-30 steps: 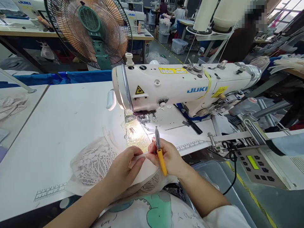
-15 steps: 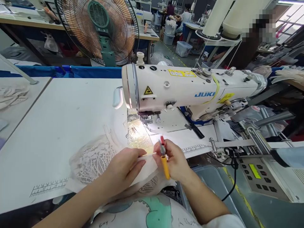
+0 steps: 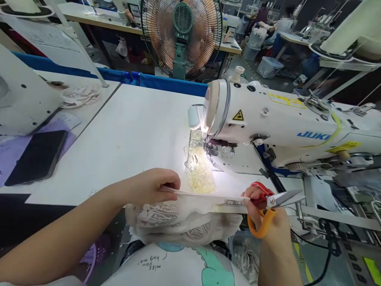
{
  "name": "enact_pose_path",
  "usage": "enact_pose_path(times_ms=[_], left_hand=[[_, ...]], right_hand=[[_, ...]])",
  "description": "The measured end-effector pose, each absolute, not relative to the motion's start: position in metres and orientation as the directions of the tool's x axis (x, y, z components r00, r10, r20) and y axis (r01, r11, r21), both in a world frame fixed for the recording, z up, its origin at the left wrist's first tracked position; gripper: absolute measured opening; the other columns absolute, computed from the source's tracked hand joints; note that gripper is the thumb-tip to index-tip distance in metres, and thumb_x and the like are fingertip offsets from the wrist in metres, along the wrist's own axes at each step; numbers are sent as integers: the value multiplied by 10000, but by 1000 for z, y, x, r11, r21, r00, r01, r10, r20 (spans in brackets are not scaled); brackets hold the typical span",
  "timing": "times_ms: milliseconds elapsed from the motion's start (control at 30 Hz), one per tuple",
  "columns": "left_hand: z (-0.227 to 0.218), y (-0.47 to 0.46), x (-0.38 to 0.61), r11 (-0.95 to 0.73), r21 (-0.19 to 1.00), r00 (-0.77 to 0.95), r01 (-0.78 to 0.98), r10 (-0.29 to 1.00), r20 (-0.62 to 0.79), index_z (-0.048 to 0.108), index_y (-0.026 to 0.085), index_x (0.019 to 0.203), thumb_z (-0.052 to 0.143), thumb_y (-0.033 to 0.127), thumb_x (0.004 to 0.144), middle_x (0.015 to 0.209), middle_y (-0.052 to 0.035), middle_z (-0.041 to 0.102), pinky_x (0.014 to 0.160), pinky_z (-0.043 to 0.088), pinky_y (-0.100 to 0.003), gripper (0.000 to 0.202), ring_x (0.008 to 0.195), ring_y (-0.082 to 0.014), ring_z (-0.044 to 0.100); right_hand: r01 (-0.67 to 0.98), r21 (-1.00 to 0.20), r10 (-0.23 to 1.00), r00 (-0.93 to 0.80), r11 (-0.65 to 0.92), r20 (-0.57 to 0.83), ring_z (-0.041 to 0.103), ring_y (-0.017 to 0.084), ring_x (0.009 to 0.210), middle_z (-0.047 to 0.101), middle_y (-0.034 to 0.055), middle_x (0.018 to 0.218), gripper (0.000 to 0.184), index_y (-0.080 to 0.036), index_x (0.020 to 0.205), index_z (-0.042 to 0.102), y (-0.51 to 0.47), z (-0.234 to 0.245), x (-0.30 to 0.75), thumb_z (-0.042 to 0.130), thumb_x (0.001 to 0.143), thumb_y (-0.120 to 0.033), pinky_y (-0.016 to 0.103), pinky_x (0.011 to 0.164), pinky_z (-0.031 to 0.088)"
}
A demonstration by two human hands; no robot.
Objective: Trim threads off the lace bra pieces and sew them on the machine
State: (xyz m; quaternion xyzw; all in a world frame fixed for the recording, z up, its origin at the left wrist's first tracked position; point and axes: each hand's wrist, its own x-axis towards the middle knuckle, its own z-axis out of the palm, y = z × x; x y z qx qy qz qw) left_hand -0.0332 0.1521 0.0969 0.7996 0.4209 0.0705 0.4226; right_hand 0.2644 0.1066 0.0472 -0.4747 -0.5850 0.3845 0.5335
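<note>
My left hand [image 3: 154, 186] pinches one end of a white lace fabric piece [image 3: 190, 210], stretched taut across the table's front edge. My right hand [image 3: 263, 214] grips the other end of the fabric together with thread snips [image 3: 272, 206] that have orange and red handles, blades pointing right. The rest of the lace bunches below the stretched edge, over my lap. Just behind stands the white JUKI sewing machine [image 3: 282, 127], its lamp lighting a clear plastic patch [image 3: 198, 167] by the needle.
A green standing fan [image 3: 181, 37] is behind the white table [image 3: 125, 131]. A black phone [image 3: 37, 157] lies on a purple sheet at left, beside another machine [image 3: 20, 95]. Thread cones [image 3: 354, 28] stand at upper right. People work at far tables.
The view has swung left. My hands have moved apart, pulling the fabric edge out straight. The snips have turned from pointing up to pointing right.
</note>
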Motion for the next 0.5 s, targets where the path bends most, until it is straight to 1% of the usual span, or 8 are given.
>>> enact_pose_path(times_ms=[100,167,200,267,333,400,467,500], left_hand=[[99,147,-36,-289,761,676,581,692,-253,602,191,886,538,240,767,805,1,593,558,375,-195,143,670,-121,516],[97,145,-36,-354,741,708,571,669,-226,607,200,956,560,217,772,879,-7,608,571,376,-199,191,686,-120,537],[95,144,-36,-410,709,724,574,658,-206,608,204,970,562,211,782,902,-9,614,575,373,-207,194,675,-118,541],[90,142,-35,-549,600,758,582,634,-155,609,207,969,537,209,819,905,-15,629,568,360,-230,166,640,-123,539],[83,141,-34,-673,460,788,580,607,-104,614,194,944,472,209,862,852,-29,639,535,332,-258,165,606,-141,531],[77,141,-33,-741,364,810,564,583,-69,619,172,951,402,204,891,795,-46,641,506,306,-278,227,588,-162,532],[74,142,-33,-758,350,818,550,574,-42,624,161,989,369,204,902,762,-56,650,501,303,-287,273,589,-175,545],[74,143,-34,-749,378,817,544,576,-35,628,165,1007,369,207,903,761,-57,659,511,315,-285,282,604,-178,558]], right_hand=[[233,-939,961,51,254,272,543,157,661,526,-6,714,154,-225,750,471,105,53,265,614,783,-177,306,610,460],[286,-924,956,71,255,285,540,155,648,527,-4,721,153,-227,752,463,104,55,266,605,787,-183,295,575,456],[307,-916,954,73,256,292,540,155,647,529,-2,727,154,-229,755,460,104,56,266,603,789,-184,294,570,455],[332,-908,950,87,256,300,542,160,658,534,6,743,155,-231,765,460,104,56,267,606,789,-187,299,569,450],[333,-908,948,102,253,301,542,169,667,535,15,755,157,-234,774,465,104,56,267,614,788,-187,301,557,439],[321,-914,949,110,249,297,541,171,666,534,21,761,164,-234,781,465,103,56,268,621,787,-184,300,545,428],[323,-911,947,108,255,303,542,167,659,534,20,756,168,-232,776,463,103,56,268,622,784,-179,295,540,424],[328,-908,943,115,262,313,544,165,656,537,20,755,168,-231,774,464,102,57,268,622,781,-176,292,537,423]])
